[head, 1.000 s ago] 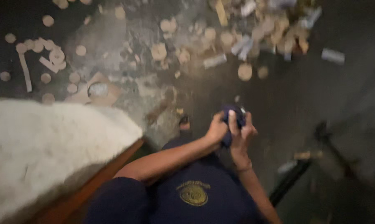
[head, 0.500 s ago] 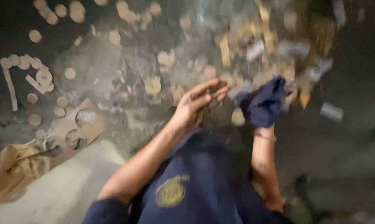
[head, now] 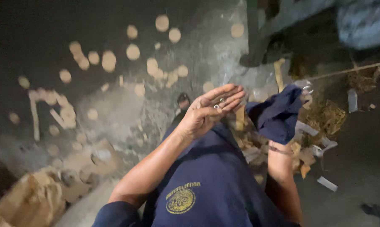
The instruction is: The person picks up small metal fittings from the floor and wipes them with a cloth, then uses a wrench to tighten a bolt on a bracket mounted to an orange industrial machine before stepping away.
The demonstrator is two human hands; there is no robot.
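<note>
Left hand (head: pixel 209 111) lying open at frame centre, palm up, holding two small metal rings (head: pixel 218 103) on the fingers. Right hand (head: pixel 282 126) at centre right, hidden under a dark blue cloth (head: pixel 276 113) and gripping it. Round tan discs (head: pixel 109 60) — well over a dozen — scattering across the grey floor (head: pixel 114 109) upper left; pale scrap strips (head: pixel 327 183) lying lower right.

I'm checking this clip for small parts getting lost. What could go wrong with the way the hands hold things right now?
The left hand lies open and flat with small metal bits loose on the palm; a tilt could roll them off onto the floor, where they may be hard to spot among the round discs and scraps. The right hand is wrapped in a dark cloth, so its grip may be clumsy.
</note>
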